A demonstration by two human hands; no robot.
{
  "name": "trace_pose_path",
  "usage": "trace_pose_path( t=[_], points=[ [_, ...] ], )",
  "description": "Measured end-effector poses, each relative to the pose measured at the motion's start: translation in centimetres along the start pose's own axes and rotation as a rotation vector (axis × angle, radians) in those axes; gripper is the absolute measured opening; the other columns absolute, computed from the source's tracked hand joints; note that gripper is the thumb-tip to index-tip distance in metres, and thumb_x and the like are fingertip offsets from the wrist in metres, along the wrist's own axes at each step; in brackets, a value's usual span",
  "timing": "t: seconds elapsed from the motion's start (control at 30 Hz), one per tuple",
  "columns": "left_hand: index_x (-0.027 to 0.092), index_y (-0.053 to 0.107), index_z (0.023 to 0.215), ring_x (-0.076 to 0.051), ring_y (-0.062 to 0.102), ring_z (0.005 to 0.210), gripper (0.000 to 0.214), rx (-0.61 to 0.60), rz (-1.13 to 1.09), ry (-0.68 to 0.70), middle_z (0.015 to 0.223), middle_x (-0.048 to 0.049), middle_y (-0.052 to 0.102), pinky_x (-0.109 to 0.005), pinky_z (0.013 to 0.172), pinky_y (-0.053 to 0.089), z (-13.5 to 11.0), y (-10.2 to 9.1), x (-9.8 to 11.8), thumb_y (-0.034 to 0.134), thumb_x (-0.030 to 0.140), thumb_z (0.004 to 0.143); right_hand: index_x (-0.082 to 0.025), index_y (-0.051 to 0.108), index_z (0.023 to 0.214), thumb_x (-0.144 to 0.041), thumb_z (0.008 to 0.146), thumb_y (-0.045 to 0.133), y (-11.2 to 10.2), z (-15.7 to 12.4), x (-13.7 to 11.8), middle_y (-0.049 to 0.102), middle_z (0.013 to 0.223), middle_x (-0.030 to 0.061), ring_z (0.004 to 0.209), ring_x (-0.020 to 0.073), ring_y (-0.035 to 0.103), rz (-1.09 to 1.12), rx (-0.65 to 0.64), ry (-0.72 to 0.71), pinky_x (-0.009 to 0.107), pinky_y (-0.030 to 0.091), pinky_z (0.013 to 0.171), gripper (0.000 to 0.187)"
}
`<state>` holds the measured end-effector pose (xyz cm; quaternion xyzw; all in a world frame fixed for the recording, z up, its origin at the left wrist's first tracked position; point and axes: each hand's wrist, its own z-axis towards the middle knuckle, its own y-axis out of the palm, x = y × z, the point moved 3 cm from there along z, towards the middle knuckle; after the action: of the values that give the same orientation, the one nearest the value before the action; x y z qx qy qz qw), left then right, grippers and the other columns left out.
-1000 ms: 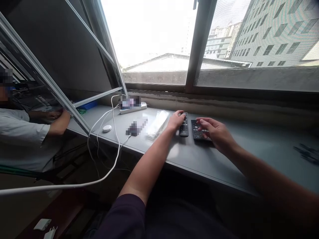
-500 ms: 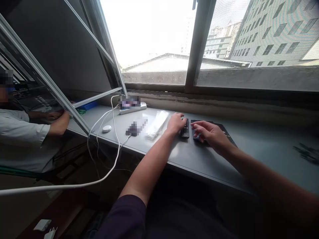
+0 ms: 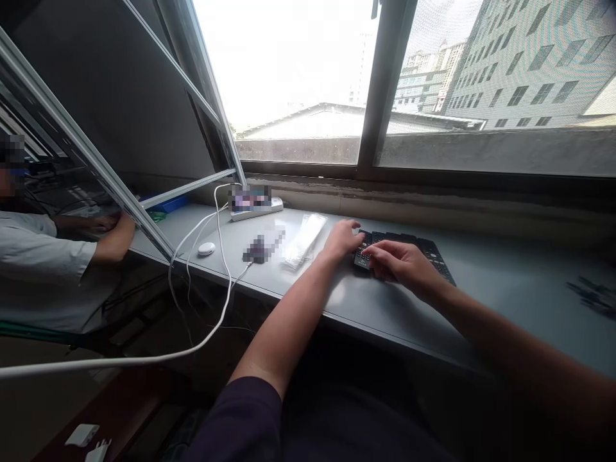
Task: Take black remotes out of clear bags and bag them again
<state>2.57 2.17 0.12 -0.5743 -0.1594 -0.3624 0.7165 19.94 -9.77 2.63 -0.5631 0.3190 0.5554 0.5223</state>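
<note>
Three black remote controls lie side by side on the grey ledge (image 3: 505, 282) under the window: a left one (image 3: 360, 255), a middle one (image 3: 391, 237) and a right one (image 3: 434, 254). My left hand (image 3: 341, 240) curls against the left remote's outer edge, thumb stretched along its top. My right hand (image 3: 403, 263) lies over the near ends of the middle and left remotes, fingers together and pointing left. The two hands almost touch.
A clear plastic packet (image 3: 305, 239) lies left of my left hand. Further left are a white power strip (image 3: 255, 205), a white cable (image 3: 222, 256), a small white puck (image 3: 206, 248) and a blue tray (image 3: 168, 203). Another person's arm (image 3: 113, 244) rests at the far left. Dark items (image 3: 594, 292) lie at the right.
Both hands have slid toward each other, and the left and middle remotes have closed up. My right hand moved left, uncovering the right remote.
</note>
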Motion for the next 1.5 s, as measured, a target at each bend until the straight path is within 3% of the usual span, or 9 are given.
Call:
trace_pose_path(
  t=[0.27,0.53,0.77,1.0,1.13,1.27,1.4,1.5],
  points=[
    [0.018,0.082,0.135,-0.028,0.071,0.138,0.035,-0.008,0.024,0.031,0.144,-0.0134,0.078,-0.035,0.124,0.052,0.0,0.1,0.0,0.072,0.029,0.102,-0.022,0.088,0.099,-0.072,0.095,0.083,0.0,0.0,0.2,0.079,0.083,0.0070,0.061,0.0151,0.060,-0.002,-0.019,-0.009,0.029,0.048,0.056,0.051],
    [0.016,0.083,0.134,-0.028,0.073,0.136,0.036,-0.048,-0.005,0.057,0.141,-0.0141,0.082,-0.037,0.124,0.052,-0.1,0.1,0.3,0.072,0.027,0.102,-0.021,0.088,0.100,-0.077,0.090,0.086,0.2,-0.3,-1.0,0.078,0.080,0.0067,0.059,0.0150,0.060,-0.001,-0.020,-0.002,0.030,0.048,0.055,0.057],
    [0.022,0.084,0.134,-0.025,0.071,0.139,0.038,-0.048,-0.020,0.083,0.144,-0.0091,0.080,-0.033,0.126,0.051,-0.2,0.1,0.5,0.064,0.015,0.101,-0.021,0.087,0.096,-0.078,0.091,0.084,0.2,-0.2,-1.0,0.078,0.080,0.0072,0.059,0.0154,0.060,-0.007,-0.015,-0.011,0.030,0.048,0.054,0.057],
    [0.020,0.085,0.129,-0.024,0.077,0.119,0.037,-0.050,-0.054,0.137,0.142,-0.0110,0.079,-0.034,0.121,0.055,-0.2,0.2,0.6,0.063,0.014,0.100,-0.022,0.087,0.095,-0.078,0.089,0.086,0.3,-0.3,-1.3,0.078,0.080,0.0071,0.059,0.0162,0.061,-0.009,-0.006,-0.010,0.030,0.050,0.053,0.056],
    [0.019,0.085,0.127,-0.023,0.075,0.122,0.037,-0.048,-0.012,0.172,0.140,-0.0113,0.078,-0.032,0.119,0.055,-0.2,0.4,0.6,0.059,0.013,0.101,-0.022,0.088,0.096,-0.078,0.090,0.086,0.1,-0.2,-1.1,0.078,0.081,0.0074,0.059,0.0156,0.061,-0.004,-0.008,-0.013,0.030,0.050,0.054,0.056],
    [0.019,0.082,0.133,-0.028,0.065,0.139,0.038,0.092,0.161,0.152,0.144,-0.0135,0.074,-0.037,0.126,0.049,-0.6,-0.7,0.9,0.058,0.016,0.104,-0.022,0.090,0.101,-0.078,0.091,0.085,0.1,-0.2,-0.8,0.079,0.082,0.0070,0.059,0.0149,0.061,0.012,-0.009,-0.012,0.030,0.049,0.055,0.057],
    [0.019,0.073,0.149,-0.034,0.049,0.157,0.046,0.312,0.298,0.046,0.163,-0.0157,0.064,-0.047,0.134,0.041,-1.2,-2.8,1.3,0.058,0.021,0.106,-0.021,0.090,0.102,-0.078,0.089,0.087,0.2,-0.2,-0.8,0.078,0.081,0.0065,0.060,0.0147,0.062,0.028,-0.010,-0.001,0.028,0.048,0.054,0.058],
    [0.020,0.066,0.160,-0.035,0.038,0.169,0.055,0.370,0.368,-0.042,0.176,-0.0143,0.053,-0.052,0.142,0.030,-1.5,-3.9,0.9,0.055,0.017,0.106,-0.021,0.089,0.102,-0.079,0.089,0.087,0.2,-0.2,-0.9,0.077,0.081,0.0062,0.061,0.0146,0.062,0.033,-0.009,0.005,0.028,0.047,0.053,0.060]
  ],
)
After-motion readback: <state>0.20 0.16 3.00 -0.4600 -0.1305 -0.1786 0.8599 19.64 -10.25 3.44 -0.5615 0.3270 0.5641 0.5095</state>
